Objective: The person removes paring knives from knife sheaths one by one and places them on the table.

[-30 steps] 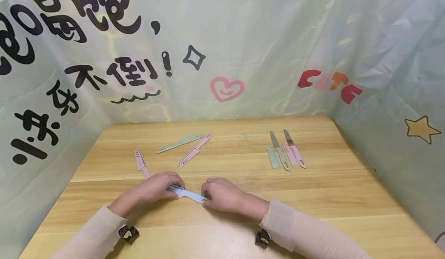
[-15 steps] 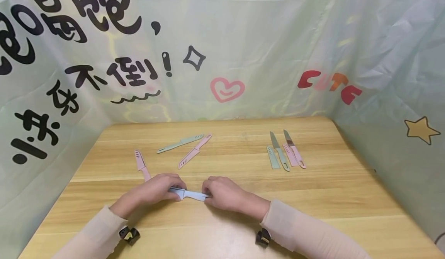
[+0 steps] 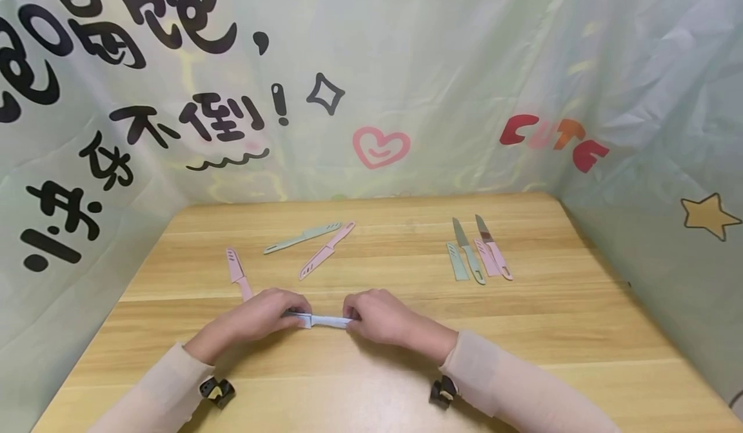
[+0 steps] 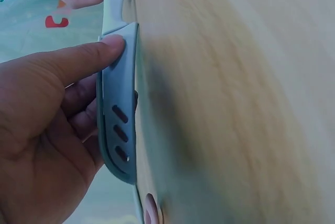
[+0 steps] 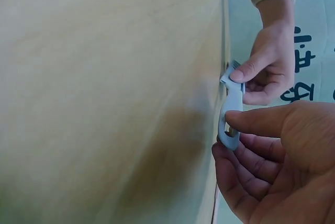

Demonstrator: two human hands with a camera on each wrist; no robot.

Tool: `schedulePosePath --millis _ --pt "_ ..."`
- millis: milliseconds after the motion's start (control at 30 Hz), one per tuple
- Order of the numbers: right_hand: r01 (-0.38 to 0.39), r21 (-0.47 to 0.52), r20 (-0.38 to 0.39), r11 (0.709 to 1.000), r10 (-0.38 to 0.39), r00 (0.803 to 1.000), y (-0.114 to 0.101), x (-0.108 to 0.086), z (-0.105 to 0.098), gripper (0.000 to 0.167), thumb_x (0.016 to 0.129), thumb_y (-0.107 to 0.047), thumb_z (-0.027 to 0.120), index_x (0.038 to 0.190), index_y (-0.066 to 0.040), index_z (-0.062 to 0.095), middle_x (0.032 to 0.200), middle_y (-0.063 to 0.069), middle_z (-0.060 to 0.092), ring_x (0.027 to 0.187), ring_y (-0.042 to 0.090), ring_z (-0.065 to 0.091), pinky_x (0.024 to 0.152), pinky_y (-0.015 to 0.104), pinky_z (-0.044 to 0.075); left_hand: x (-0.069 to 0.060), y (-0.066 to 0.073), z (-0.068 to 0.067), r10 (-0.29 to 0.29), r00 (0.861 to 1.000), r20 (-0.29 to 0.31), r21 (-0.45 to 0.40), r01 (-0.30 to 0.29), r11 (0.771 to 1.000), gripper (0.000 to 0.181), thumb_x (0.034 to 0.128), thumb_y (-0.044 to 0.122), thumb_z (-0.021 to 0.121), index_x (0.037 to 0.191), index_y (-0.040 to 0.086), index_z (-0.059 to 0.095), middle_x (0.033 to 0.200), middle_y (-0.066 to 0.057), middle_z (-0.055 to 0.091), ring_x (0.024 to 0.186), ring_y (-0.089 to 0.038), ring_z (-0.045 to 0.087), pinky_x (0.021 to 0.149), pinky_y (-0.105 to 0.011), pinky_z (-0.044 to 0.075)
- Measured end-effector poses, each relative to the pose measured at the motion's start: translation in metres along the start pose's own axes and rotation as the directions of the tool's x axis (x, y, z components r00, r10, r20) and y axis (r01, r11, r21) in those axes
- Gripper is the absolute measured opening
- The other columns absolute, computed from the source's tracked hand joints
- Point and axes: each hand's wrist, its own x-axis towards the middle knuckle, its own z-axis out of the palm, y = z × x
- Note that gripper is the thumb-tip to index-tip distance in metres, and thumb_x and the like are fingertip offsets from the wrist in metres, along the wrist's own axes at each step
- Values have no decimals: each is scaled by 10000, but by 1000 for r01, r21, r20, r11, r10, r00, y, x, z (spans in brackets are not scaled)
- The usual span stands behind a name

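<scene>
- A pale green fabric backdrop (image 3: 453,52), printed with black characters, a pink heart, the coloured letters "CUTE" and a yellow star, surrounds a light wood-grain table (image 3: 395,252).
- At the near middle of the table, a light blue knife (image 3: 329,322) is held level between the two hands; whether it touches the wood is unclear.
- The left hand (image 3: 267,313) pinches the slotted blue sheath (image 4: 120,93) on its blade, thumb on the flat face and fingers behind.
- The right hand (image 3: 380,317) pinches the end of the knife's handle, its thumb by the hole there.
- The sheath's mouth meets the handle.
- Just beyond the left hand, partly hidden by it, lies a pink knife in a slotted pink sheath (image 3: 235,266).
- Farther back, a sheathed pale green knife (image 3: 302,239) and a slanted, sheathed pink knife (image 3: 327,251) lie near each other.
- Well apart on the right lie, from left to right, a flat green sheath (image 3: 456,262), a green-handled knife with a bare blade (image 3: 473,262), a flat pink sheath (image 3: 485,257) and a pink-handled knife with a bare blade (image 3: 496,259).
- Beige sleeves (image 3: 516,381) cover both forearms, with a small black device (image 3: 217,392) at each wrist.
</scene>
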Motion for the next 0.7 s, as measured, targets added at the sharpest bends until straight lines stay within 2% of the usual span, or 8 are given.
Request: schedulePosePath --millis 233,467,700 --pt "-1 77 -21 997 3 1000 3 -1 -9 70 899 -191 715 904 -162 652 755 -103 646 564 35 488 542 168 459 3 4 -1 -15 1000 -13 -3 15 1000 64 941 218 672 995 214 706 887 195 639 797 -4 576 725 -261 546" --pt "-40 217 20 975 37 999 7 2 -17 58 918 -211 698 914 -177 650 759 -123 647 589 30 513 553 192 475 8 7 -2 5 998 -56 -2 -6 1000 83 943 233 670 1008 197 707 902 175 660 827 -5 604 742 -262 568" --pt "-47 307 60 951 30 998 12 5 -20 72 926 -226 687 973 -172 693 819 -121 685 650 24 574 632 202 513 16 11 -2 -9 999 -49 -17 8 1000 87 952 244 660 1009 198 706 913 171 672 835 -3 611 752 -271 570"
